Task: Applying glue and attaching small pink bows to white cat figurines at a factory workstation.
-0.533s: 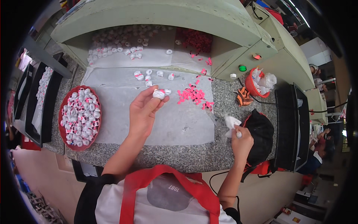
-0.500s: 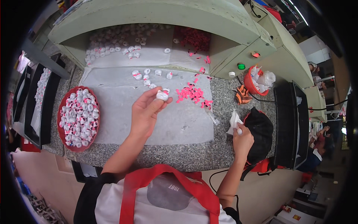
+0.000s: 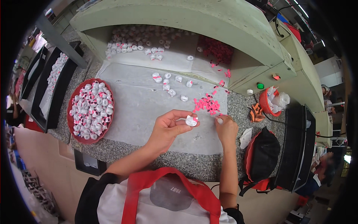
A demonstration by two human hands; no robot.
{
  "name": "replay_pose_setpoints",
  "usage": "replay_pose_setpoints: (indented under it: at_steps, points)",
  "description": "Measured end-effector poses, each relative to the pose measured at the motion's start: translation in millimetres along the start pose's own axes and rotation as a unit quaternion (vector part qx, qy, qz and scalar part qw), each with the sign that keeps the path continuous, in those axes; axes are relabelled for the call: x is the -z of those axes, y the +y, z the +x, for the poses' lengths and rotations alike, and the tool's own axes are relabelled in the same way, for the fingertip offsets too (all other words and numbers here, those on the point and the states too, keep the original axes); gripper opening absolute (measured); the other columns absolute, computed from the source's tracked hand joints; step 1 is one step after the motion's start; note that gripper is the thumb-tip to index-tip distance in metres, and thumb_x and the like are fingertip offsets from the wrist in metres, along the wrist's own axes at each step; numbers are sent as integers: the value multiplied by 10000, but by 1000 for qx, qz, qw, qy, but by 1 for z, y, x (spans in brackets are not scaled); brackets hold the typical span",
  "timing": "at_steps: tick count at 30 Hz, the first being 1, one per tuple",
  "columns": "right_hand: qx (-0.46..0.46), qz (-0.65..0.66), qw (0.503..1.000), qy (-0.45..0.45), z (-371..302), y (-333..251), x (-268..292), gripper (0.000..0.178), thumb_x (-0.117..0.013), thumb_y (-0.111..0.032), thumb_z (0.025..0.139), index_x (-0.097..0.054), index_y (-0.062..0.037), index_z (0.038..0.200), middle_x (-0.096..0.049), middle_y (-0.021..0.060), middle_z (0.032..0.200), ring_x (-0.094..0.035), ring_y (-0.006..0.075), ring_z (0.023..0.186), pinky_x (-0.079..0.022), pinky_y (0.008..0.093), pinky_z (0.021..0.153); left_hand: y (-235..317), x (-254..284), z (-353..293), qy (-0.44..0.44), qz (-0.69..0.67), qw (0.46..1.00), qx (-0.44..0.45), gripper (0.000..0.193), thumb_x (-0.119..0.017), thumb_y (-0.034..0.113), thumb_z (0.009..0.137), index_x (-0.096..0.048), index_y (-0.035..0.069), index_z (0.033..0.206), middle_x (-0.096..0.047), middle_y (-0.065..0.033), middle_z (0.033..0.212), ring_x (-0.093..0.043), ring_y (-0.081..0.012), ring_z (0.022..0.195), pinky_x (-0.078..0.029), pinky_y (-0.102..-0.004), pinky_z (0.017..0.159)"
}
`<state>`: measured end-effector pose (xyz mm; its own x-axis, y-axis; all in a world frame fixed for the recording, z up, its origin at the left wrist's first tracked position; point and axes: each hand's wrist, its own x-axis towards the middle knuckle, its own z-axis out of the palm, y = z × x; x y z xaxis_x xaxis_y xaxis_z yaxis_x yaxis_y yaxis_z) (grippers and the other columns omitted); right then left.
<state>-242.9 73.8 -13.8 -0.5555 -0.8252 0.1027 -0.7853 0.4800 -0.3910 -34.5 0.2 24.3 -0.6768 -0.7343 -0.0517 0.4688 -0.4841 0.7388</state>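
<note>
Between the thumb and fingers of my left hand [image 3: 169,128] sits a small white cat-head piece [image 3: 191,121] with a pink bow, held above the paper sheet [image 3: 134,115]. My right hand [image 3: 227,132] is closed around a small object with a rounded white end [image 3: 220,121]; the rest of it is hidden by my fingers. Just beyond that hand lies a pile of small pink pieces [image 3: 209,104]. Several loose white pieces [image 3: 171,92] are scattered farther back on the paper. At the left, a red scalloped tray [image 3: 88,141] is heaped with white and pink pieces.
A pale green box-like housing [image 3: 179,16] arches over more white pieces and a dark pink heap [image 3: 214,48]. To the right are a crumpled white tissue [image 3: 245,138], a black cloth cap-like item [image 3: 264,151], an orange basket [image 3: 265,102] and black trays [image 3: 292,149].
My right hand has left the white tissue on the table and come left toward the pink pile. My left hand has brought the cat-head piece nearer to me and rightward. The view has shifted.
</note>
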Motion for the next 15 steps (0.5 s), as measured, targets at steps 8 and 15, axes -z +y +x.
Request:
replay_pose_setpoints:
  at_steps: [8, 15]
  points:
    - [-57, 60, 994, -65, -32, -13, 7, 158, -650, -130, 666, -614, -44, 794, -569, 138, 797, -576, 304, 707, -456, 357, 633, 0, -3, 5, 10, 46, 999, -8, 285, -531, -93, 754, -503, -23, 1028, -559, -143, 1041, -564, -273, 961, -442, -368, 874]
    - [-8, 428, 903, -31, -43, -62, 76, 307, -643, -27, 677, -505, -5, 950, -544, 102, 885, -570, 194, 793, -457, 280, 661, 8, -2, 0, -15, -56, 997, 45, 351, -537, -23, 787, -474, -5, 1132, -554, -147, 1065, -566, -256, 960, -479, -302, 822]
